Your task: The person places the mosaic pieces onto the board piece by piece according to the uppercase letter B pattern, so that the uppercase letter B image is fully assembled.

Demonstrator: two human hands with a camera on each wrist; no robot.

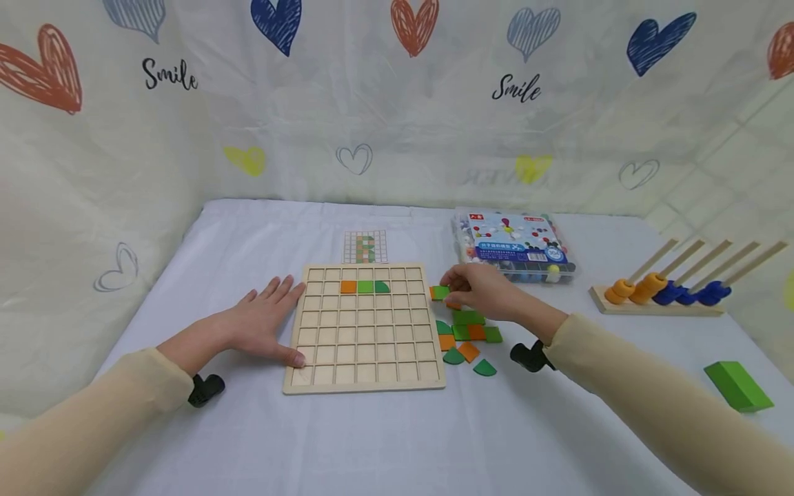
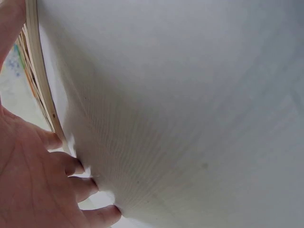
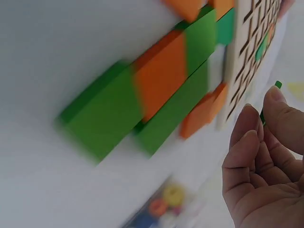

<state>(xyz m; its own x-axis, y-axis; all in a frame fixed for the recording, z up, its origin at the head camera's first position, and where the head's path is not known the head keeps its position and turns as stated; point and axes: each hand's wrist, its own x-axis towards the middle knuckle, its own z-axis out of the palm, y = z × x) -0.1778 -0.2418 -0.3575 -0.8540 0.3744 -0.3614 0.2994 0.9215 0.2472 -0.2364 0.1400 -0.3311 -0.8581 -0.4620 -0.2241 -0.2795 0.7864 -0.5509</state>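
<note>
A play or learning corner, home or classroom unclear: a pale curtain (image 1: 409,138) printed with hearts (image 1: 414,26) and "Smile" lettering (image 1: 517,89) hangs beyond a white-draped worktop (image 1: 248,441) carrying a wooden grid board (image 1: 365,335), bead stacker (image 1: 668,295) at right and boxed kit (image 1: 517,241) at far right.

Soft shadows; right-wrist tiles (image 3: 161,76) blurred.

Up on the person's head, one camera faces forward and down. From my spot, I can tell it gets the whole wooden board (image 1: 366,387), the left hand (image 1: 263,322), the right hand (image 1: 486,291) and the heart cloth (image 1: 403,110) behind. The left wrist camera is very close, showing mostly white cloth (image 2: 213,95); it shares that hand and the board's edge with the head view. The right wrist camera looks close up, all tipped, sharing the colored pieces (image 3: 164,73) and board.
</note>
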